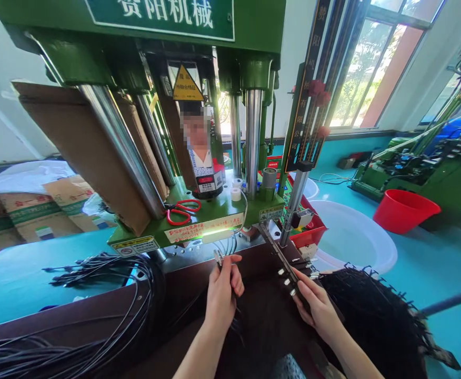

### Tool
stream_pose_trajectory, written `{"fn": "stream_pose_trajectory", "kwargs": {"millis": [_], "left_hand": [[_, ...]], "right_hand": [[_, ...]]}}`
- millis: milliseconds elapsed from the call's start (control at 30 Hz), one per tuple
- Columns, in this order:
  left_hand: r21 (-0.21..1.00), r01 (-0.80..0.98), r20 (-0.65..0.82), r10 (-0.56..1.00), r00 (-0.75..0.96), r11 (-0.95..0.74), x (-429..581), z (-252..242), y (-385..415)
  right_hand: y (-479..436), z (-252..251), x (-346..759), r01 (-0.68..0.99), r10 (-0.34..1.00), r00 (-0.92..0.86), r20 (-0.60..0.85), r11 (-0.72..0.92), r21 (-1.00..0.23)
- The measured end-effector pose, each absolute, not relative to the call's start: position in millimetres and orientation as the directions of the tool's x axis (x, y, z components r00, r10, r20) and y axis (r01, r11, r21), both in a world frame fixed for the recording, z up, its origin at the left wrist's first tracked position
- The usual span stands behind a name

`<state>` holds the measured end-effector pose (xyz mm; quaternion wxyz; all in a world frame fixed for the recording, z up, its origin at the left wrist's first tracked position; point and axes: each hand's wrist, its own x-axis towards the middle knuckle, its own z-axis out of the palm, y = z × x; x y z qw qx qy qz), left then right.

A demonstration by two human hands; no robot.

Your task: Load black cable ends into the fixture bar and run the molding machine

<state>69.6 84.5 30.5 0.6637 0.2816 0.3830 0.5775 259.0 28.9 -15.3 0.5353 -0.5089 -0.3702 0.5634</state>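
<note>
My left hand [223, 289] is closed around a few black cables, and their silver metal connector ends [218, 257] stick up past the fingertips. The cables run down below this hand into dark shadow. To the right, my right hand [318, 305] is closed on the near end of a long, narrow dark bar [280, 255], thumb on top. Several small silver connectors [287, 281] stick out along the bar's left side. The far end of the bar reaches the green press [254, 213]. Both hands are above a dark brown worktable [183, 276].
Red-handled scissors [183, 210] lie on the press bed, near its steel columns [253, 137]. Bundled black cables [136, 295] cover the table's left; another dark pile [372, 316] is at right. A white basin [349, 231] and red bucket [404, 213] stand beyond.
</note>
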Motion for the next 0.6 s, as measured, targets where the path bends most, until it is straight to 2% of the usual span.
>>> {"fn": "stream_pose_trajectory", "kwargs": {"millis": [100, 233, 433, 600], "left_hand": [[0.899, -0.356, -0.225, 0.966, 0.127, 0.256, 78, 24, 83], [0.96, -0.123, -0.225, 0.954, 0.199, 0.252, 97, 4, 83], [0.993, 0.033, -0.116, 0.977, 0.179, 0.112, 104, -7, 86], [0.991, 0.099, -0.112, 0.975, 0.194, 0.094, 100, -7, 85]], "right_hand": [[28, -18, 260, -0.159, 0.985, 0.042, -0.164, -0.156, -0.975], [29, -21, 261, -0.095, 0.991, -0.019, -0.131, -0.132, -0.987], [29, -21, 261, -0.078, 0.988, -0.041, -0.149, -0.152, -0.985], [28, -16, 259, -0.1, 0.988, -0.038, -0.148, -0.151, -0.983]]}}
